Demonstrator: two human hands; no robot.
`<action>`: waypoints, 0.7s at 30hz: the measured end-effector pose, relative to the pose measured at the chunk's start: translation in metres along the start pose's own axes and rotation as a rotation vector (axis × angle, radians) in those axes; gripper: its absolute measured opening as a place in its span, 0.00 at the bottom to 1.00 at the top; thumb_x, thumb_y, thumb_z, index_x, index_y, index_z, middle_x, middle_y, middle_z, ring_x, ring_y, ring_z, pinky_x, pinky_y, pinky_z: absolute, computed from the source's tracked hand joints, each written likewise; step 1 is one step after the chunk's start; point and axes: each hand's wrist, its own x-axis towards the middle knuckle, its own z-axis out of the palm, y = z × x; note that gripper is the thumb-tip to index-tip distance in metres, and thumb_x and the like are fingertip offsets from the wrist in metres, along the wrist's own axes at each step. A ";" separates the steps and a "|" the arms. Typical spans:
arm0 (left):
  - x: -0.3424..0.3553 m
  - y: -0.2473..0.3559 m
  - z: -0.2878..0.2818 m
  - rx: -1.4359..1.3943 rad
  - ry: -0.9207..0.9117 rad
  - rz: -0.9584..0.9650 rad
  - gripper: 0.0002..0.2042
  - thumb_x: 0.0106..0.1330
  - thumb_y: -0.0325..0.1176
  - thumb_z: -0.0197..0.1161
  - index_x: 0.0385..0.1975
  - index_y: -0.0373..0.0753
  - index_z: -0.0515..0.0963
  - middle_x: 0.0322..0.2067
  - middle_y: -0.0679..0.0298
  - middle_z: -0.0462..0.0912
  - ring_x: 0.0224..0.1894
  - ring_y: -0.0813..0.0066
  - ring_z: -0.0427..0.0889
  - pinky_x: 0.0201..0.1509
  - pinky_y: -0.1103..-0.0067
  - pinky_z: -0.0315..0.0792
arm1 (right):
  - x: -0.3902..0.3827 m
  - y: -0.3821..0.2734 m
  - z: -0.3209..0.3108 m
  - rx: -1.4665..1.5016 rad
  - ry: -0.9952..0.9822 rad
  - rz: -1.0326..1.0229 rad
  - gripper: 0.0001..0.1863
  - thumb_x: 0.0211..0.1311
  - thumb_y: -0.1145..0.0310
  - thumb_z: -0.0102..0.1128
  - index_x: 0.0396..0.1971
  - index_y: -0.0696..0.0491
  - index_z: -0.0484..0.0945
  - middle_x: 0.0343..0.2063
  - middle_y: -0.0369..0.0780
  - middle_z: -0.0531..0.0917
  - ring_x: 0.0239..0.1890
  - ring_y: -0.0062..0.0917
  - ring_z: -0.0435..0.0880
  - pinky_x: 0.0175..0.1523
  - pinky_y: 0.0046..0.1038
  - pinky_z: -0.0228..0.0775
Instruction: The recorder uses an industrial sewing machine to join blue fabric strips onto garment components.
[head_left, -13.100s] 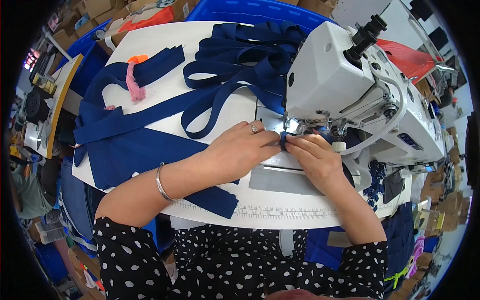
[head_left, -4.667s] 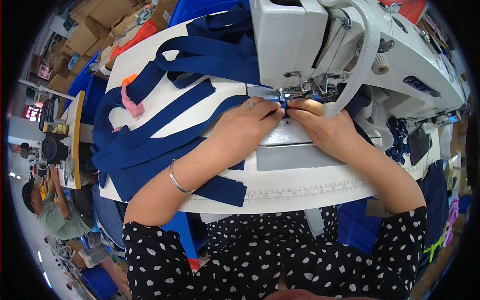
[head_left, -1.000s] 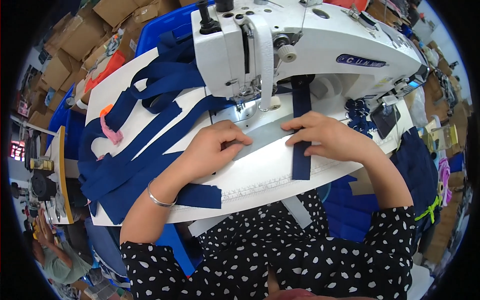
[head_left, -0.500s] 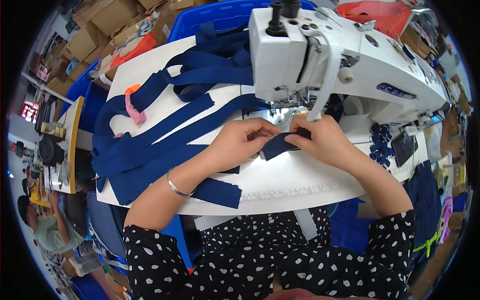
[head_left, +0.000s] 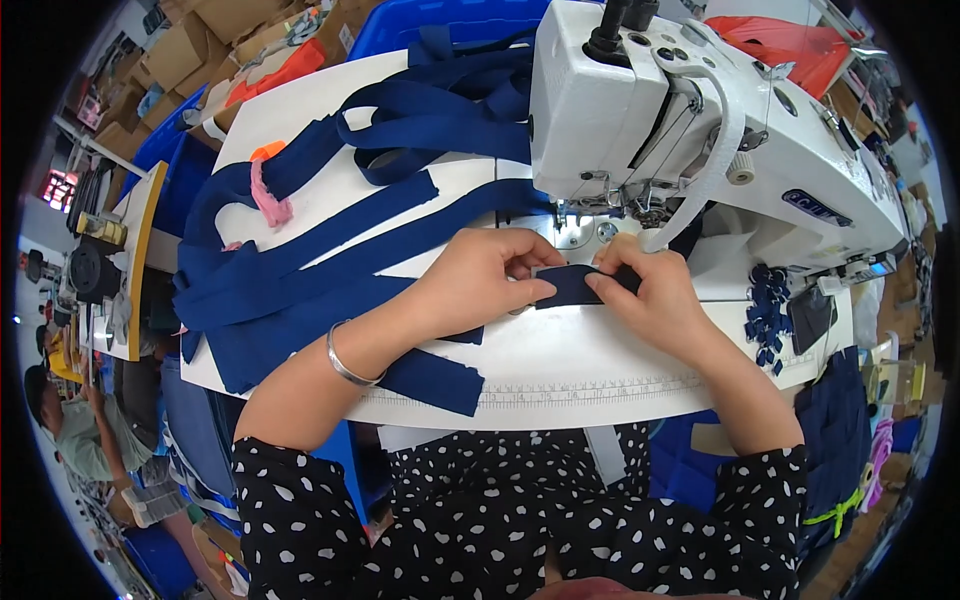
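A short piece of navy fabric band [head_left: 568, 287] stretches between my two hands, just in front of the needle area of a white sewing machine [head_left: 600, 120]. My left hand [head_left: 492, 278] pinches its left end between thumb and fingers. At the other end, my right hand [head_left: 640, 288] grips it with the thumb on top. Behind them, a long navy strip [head_left: 450, 232] runs to the presser foot [head_left: 562, 215]. More navy strips [head_left: 300, 310] lie loosely piled to the left, partly under my left forearm.
Pink and orange scraps [head_left: 268, 195] lie among the strips. A heap of small navy cuttings [head_left: 767, 310] and a dark phone-like object [head_left: 812, 318] sit at the right. A printed ruler [head_left: 580, 390] follows the table's near edge. Blue bins [head_left: 440, 25] stand behind. Another person [head_left: 90, 430] sits far left.
Both hands still hold the fabric band, which now lies flatter and straighter between them. The view has shifted slightly, so the machine appears farther right.
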 end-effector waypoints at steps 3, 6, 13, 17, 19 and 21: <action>0.000 0.005 0.001 -0.071 -0.001 -0.102 0.13 0.62 0.30 0.71 0.45 0.33 0.83 0.28 0.69 0.81 0.28 0.87 0.75 0.33 0.87 0.71 | -0.001 0.002 0.001 0.029 0.017 0.017 0.10 0.56 0.65 0.68 0.28 0.57 0.83 0.24 0.44 0.82 0.30 0.38 0.79 0.40 0.37 0.69; 0.001 0.006 0.002 -0.124 0.007 -0.204 0.12 0.61 0.28 0.70 0.44 0.34 0.84 0.28 0.63 0.85 0.28 0.82 0.81 0.33 0.84 0.75 | -0.001 -0.001 0.001 0.041 0.032 0.026 0.10 0.56 0.65 0.69 0.28 0.57 0.83 0.24 0.44 0.82 0.28 0.38 0.79 0.38 0.37 0.70; 0.002 0.006 0.000 -0.144 0.001 -0.218 0.12 0.64 0.28 0.69 0.46 0.33 0.84 0.27 0.68 0.82 0.26 0.87 0.77 0.30 0.87 0.75 | -0.001 -0.007 -0.002 0.053 -0.008 0.098 0.10 0.57 0.66 0.69 0.34 0.57 0.83 0.28 0.47 0.83 0.31 0.39 0.82 0.38 0.35 0.73; 0.006 0.004 -0.001 -0.099 -0.010 -0.179 0.13 0.64 0.28 0.68 0.47 0.33 0.83 0.29 0.67 0.83 0.27 0.86 0.78 0.31 0.86 0.75 | -0.004 0.000 0.002 0.052 0.070 0.000 0.12 0.59 0.69 0.67 0.42 0.56 0.83 0.32 0.48 0.83 0.33 0.41 0.84 0.41 0.36 0.75; 0.007 0.003 0.002 -0.079 -0.009 -0.168 0.13 0.64 0.28 0.68 0.48 0.33 0.83 0.30 0.66 0.83 0.27 0.85 0.78 0.32 0.85 0.76 | -0.001 0.003 -0.001 -0.070 0.029 -0.148 0.14 0.61 0.71 0.65 0.47 0.52 0.82 0.36 0.48 0.83 0.35 0.42 0.84 0.42 0.38 0.77; 0.009 0.003 0.009 0.051 0.099 0.002 0.13 0.65 0.26 0.67 0.48 0.34 0.82 0.31 0.64 0.83 0.29 0.81 0.79 0.35 0.81 0.76 | 0.003 0.001 -0.008 -0.137 0.019 -0.230 0.14 0.60 0.74 0.65 0.47 0.51 0.82 0.33 0.44 0.83 0.32 0.38 0.84 0.38 0.34 0.76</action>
